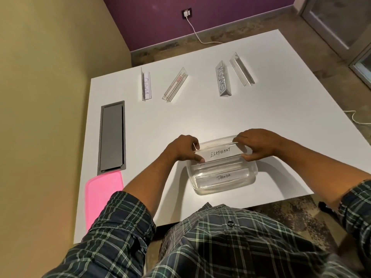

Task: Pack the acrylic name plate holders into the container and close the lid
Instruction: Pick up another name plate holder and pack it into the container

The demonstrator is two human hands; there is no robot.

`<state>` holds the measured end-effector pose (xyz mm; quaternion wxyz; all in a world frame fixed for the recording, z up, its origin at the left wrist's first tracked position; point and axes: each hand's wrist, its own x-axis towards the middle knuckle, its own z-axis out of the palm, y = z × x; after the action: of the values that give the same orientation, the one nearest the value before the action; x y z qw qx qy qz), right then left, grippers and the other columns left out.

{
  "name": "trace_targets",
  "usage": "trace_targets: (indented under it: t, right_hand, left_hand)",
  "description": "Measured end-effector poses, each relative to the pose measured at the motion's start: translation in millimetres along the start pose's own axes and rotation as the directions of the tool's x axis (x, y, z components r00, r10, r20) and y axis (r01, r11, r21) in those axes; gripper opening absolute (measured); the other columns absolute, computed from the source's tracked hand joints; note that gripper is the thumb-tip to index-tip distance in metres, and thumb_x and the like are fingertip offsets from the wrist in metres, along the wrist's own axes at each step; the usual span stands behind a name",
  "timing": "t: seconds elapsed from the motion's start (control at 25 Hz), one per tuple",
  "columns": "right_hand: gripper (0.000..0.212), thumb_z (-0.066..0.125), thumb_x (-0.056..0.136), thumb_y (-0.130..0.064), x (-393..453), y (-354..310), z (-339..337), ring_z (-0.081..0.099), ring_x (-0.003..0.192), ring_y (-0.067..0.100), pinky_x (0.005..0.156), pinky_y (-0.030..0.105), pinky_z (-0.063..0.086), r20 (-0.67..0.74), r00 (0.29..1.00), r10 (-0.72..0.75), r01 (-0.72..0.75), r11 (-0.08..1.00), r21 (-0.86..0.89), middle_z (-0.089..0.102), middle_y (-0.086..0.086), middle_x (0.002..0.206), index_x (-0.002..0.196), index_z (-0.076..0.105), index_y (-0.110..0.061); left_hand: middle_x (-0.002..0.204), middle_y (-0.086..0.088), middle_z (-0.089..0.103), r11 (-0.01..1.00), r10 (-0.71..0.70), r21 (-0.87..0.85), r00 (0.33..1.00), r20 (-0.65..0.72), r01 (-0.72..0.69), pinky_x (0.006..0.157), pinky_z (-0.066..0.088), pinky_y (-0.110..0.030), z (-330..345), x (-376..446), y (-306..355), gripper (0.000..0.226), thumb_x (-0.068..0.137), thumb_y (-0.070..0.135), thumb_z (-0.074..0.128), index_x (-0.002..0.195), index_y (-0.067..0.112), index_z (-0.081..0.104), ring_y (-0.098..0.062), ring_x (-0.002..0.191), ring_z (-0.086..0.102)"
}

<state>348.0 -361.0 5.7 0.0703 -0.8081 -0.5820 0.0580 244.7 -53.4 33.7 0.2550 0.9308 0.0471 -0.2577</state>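
Observation:
A clear plastic container (254, 171) sits near the table's front edge. Inside lie a holder marked PANDA (222, 177) and another, partly hidden, behind it. Both hands hold a holder marked ELEPHANT (220, 152) over the container's far half: my left hand (183, 149) grips its left end and my right hand (256, 146) its right end. Several more holders lie at the far side: one with a white card (146, 85), one with a red label (175, 84), one marked KOSAKSI (222, 81) and an empty clear one (242, 69). The pink lid (100, 195) lies flat at the front left.
A grey cable hatch (112, 135) is set into the white table (180, 117) at the left, just behind the lid. A yellow wall runs close along the table's left side. A white cable trails over the floor beyond the far edge.

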Motion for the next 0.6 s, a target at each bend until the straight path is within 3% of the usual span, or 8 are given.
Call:
trace_targets:
  t: [0.12, 0.28, 0.48, 0.6]
  right_hand:
    - [0.047, 0.066, 0.079, -0.036, 11.4, -3.2, 8.8, 0.065, 0.08, 0.031, 0.075, 0.036, 0.05, 0.09, 0.995, 0.052, -0.042, 0.994, -0.103, 0.07, 0.008, 0.1, 0.114, 0.064, -0.005]
    - [0.044, 0.056, 0.078, -0.039, 20.3, -7.0, 16.7, 0.063, 0.081, 0.023, 0.087, 0.032, 0.036, 0.219, 0.969, 0.118, -0.06, 0.965, -0.255, 0.067, 0.0, 0.097, 0.113, 0.06, -0.013]
    - [0.033, 0.06, 0.079, -0.031, 27.7, -17.9, 21.7, 0.063, 0.078, 0.025, 0.092, 0.037, 0.032, 0.314, 0.931, 0.186, -0.075, 0.939, -0.335, 0.067, 0.001, 0.095, 0.107, 0.056, -0.014]
    - [0.027, 0.057, 0.082, -0.021, 31.1, -22.7, 22.1, 0.065, 0.08, 0.026, 0.092, 0.039, 0.032, 0.337, 0.915, 0.221, -0.077, 0.917, -0.392, 0.068, 0.001, 0.096, 0.108, 0.056, -0.014]
  left_hand:
    - [0.101, 0.002, 0.068, 0.982, 0.017, 0.189, 1.0, -0.01, -0.015, 0.076, 0.052, -0.032, 5.4, 3.7, 2.0, 0.059, 0.062, 0.058, 0.085, 0.103, 0.02, 0.067, -0.019, 0.093, 0.063]
    - [0.104, -0.005, 0.069, 0.847, 0.104, 0.525, 0.995, -0.009, -0.084, 0.072, 0.049, -0.032, 17.5, 6.9, 5.8, 0.042, 0.079, 0.047, 0.073, 0.109, 0.018, 0.069, -0.028, 0.095, 0.066]
    - [0.103, -0.01, 0.069, 0.728, 0.143, 0.671, 0.988, 0.053, -0.141, 0.067, 0.044, -0.032, 31.0, 4.6, 2.2, 0.016, 0.085, 0.019, 0.065, 0.1, 0.013, 0.067, -0.033, 0.093, 0.067]
    - [0.1, -0.009, 0.071, 0.678, 0.165, 0.718, 0.985, 0.056, -0.155, 0.07, 0.045, -0.033, 37.3, 2.6, 2.6, 0.015, 0.084, 0.01, 0.06, 0.096, 0.013, 0.068, -0.034, 0.094, 0.068]
